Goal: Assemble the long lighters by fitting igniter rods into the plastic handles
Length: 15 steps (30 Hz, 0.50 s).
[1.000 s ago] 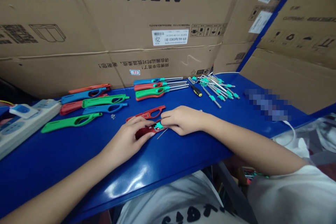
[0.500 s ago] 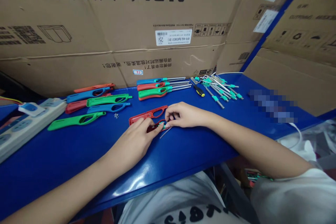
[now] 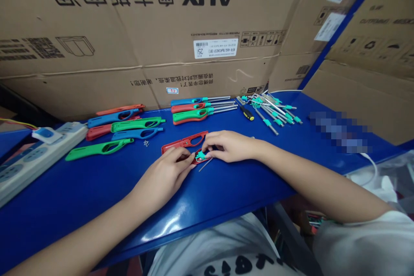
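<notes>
My left hand (image 3: 164,170) is closed on a red lighter shell half (image 3: 196,162), its thumb and fingertips at the near end. Inside that shell lies a teal plastic part (image 3: 201,155) with small wires or metal bits beside it. My right hand (image 3: 228,145) pinches at the other end, fingertips against the teal part; its exact grip is partly hidden. A thin metal rod (image 3: 205,164) sticks out below the shell. Just behind my hands rests another red lighter shell half (image 3: 181,142), inner side up.
Several coloured lighter shells (image 3: 136,125) lie to the left, near a power strip (image 3: 42,155). Lighters with metal tubes (image 3: 203,110), a screwdriver (image 3: 246,113) and a pile of tubes with teal parts (image 3: 273,110) sit at the back. A cardboard wall (image 3: 155,30) stands behind.
My left fingers have drawn back slightly from the teal part, which shows more now. My right hand stays at the shell's far end. The view has shifted slightly.
</notes>
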Motion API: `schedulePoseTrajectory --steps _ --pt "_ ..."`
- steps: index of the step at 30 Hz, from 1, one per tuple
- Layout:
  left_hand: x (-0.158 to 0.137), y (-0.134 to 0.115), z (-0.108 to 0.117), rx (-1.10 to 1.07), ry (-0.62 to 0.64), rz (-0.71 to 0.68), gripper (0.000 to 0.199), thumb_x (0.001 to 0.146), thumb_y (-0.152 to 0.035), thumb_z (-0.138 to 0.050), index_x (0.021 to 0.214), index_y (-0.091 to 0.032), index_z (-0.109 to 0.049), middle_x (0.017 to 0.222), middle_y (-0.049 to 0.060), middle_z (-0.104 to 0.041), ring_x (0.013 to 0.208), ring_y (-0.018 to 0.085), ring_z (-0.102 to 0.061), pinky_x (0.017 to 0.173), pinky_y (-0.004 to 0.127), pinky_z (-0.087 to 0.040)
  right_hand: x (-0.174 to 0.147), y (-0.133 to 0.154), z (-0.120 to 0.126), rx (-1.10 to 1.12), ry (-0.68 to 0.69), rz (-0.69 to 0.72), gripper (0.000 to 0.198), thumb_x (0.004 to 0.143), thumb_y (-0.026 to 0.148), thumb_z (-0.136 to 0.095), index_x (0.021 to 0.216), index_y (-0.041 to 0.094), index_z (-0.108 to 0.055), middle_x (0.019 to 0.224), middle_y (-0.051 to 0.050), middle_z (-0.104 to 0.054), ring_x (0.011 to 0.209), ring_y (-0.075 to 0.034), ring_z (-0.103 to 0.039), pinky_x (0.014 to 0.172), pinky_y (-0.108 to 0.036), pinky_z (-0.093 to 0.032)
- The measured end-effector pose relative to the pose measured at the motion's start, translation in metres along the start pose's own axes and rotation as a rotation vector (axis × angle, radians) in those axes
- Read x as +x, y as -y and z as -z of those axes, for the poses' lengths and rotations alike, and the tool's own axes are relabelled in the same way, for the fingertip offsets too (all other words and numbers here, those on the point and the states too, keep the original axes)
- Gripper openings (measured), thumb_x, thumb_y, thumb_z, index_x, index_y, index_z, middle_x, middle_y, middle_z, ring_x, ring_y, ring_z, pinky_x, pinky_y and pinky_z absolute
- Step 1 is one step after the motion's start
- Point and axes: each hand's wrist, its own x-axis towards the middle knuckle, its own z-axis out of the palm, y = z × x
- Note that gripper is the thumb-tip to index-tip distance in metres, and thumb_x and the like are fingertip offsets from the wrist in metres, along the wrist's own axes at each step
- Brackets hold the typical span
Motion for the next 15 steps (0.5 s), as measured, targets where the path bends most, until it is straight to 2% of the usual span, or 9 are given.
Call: schedulePoseTrajectory --steps 5,15 --pt "0.0001 0.0016 0.0025 -0.048 0.052 -0.002 0.032 0.104 -0.026 -0.045 0.114 -0.015 -0.074 0.108 0.012 -0.064 0.099 0.023 -0.063 0.088 0.037 -0.053 -0.0009 0.0015 -0.0011 -0.043 0.015 0.052 0.013 0.095 0.016 -0.058 0.101 0.015 -0.069 0.103 -0.008 -0.069 0.093 -0.018 -0.064 0.080 -0.028 -0.047" --pt "-0.0011 0.0005 0.0019 -0.031 0.037 -0.014 0.033 0.104 -0.024 -0.043 0.119 -0.015 -0.071 0.107 0.013 -0.065 0.098 0.025 -0.063 0.088 0.040 -0.055 -0.0037 -0.0001 -0.0044 -0.097 -0.011 0.076 0.015 0.097 0.018 -0.055 0.103 0.017 -0.068 0.106 -0.008 -0.070 0.095 -0.019 -0.065 0.078 -0.028 -0.047"
